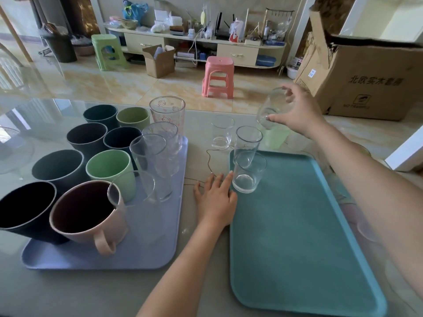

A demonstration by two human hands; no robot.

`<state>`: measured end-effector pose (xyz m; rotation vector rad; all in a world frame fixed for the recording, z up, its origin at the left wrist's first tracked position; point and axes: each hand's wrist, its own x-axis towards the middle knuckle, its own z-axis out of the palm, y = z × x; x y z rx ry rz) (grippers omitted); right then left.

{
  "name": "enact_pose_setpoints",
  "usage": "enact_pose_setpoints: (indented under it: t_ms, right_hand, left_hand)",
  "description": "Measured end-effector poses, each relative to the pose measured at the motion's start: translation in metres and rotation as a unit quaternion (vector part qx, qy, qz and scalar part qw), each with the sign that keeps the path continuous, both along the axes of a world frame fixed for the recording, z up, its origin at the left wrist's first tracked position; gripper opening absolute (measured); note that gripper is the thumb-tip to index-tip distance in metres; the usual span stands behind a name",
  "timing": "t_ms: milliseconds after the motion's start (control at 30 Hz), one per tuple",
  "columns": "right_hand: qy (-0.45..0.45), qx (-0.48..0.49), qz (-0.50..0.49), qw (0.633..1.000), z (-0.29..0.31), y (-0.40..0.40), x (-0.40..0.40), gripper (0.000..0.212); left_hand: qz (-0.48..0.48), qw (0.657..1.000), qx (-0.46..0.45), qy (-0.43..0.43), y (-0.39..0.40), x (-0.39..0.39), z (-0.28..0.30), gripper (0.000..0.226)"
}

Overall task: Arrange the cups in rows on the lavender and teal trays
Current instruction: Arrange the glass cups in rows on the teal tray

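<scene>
The lavender tray (151, 248) on the left holds several coloured mugs and clear glasses in rows, among them a pink mug (91, 216) at the front and a printed glass (168, 110) at the back. On the right lies the teal tray (297, 236) with two clear glasses (248, 175) at its far left corner. Another clear glass (222, 135) and a pale green cup (275, 138) stand on the table behind it. My right hand (297, 113) holds a tilted clear glass (272, 108) in the air above the green cup. My left hand (216, 197) rests flat on the table between the trays, fingertips beside the nearest glass.
The glass table top (206, 282) reflects the room. A large cardboard box (370, 81) stands at the far right. Beyond the table are a pink stool (218, 76), a green stool (108, 51) and a cluttered low cabinet (194, 40). A clear cup (366, 225) sits right of the teal tray.
</scene>
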<state>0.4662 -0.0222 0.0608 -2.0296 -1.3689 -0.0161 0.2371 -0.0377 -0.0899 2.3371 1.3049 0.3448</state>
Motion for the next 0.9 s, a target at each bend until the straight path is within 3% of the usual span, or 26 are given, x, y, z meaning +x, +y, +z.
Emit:
enact_pose_setpoints:
  t_ms: [333, 500, 900]
  right_hand:
    - [0.094, -0.055, 0.016, 0.994, -0.041, -0.140, -0.060, 0.099]
    - [0.207, -0.033, 0.071, 0.975, -0.082, -0.142, -0.096, 0.095]
    - [0.193, -0.037, 0.105, 0.975, -0.098, -0.128, -0.117, 0.100]
  left_hand:
    - [0.001, 1.000, 0.006, 0.014, 0.002, -0.001, 0.000, 0.054]
    - [0.002, 1.000, 0.006, 0.016, 0.002, 0.000, 0.001, 0.053]
    - [0.003, 1.000, 0.007, 0.010, 0.003, 0.001, -0.001, 0.051]
